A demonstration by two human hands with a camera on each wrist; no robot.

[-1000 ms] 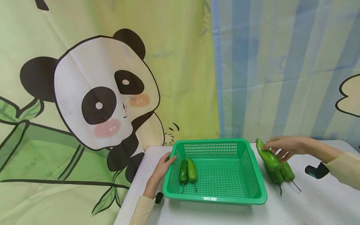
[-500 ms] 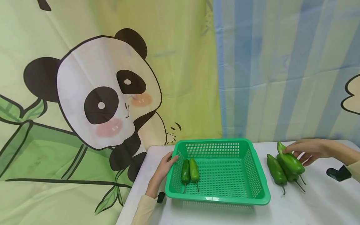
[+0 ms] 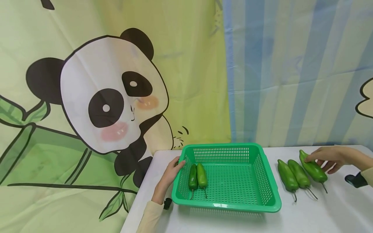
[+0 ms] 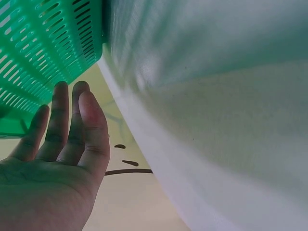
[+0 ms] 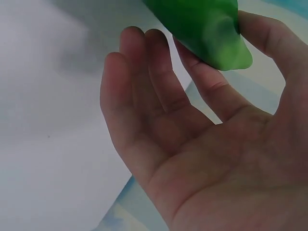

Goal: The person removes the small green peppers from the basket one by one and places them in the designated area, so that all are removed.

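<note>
My right hand (image 3: pixel 335 158) pinches a green pepper (image 3: pixel 314 170) between thumb and index finger, at the right end of a row of peppers. In the right wrist view that pepper (image 5: pixel 207 29) lies between thumb and forefinger, the other fingers off it. Two more peppers (image 3: pixel 287 176) (image 3: pixel 299 174) lie beside it on the table. My left hand (image 3: pixel 170 174) rests at the left rim of a green basket (image 3: pixel 227 206); in the left wrist view its fingers (image 4: pixel 58 110) are extended by the basket wall (image 4: pixel 43 43). Two peppers (image 3: pixel 193 177) (image 3: pixel 201 176) lie inside the basket, at its left.
The white table (image 3: pixel 291 220) reaches back to a hanging curtain (image 3: pixel 192 81) with a panda print and blue stripes. Black wrist devices (image 3: pixel 356 180) (image 3: pixel 167 203) sit at both wrists.
The right hand has carried its pepper rightward from above the other two and lowered it beside them. The left hand has stayed at the basket; the head view has shifted slightly.
</note>
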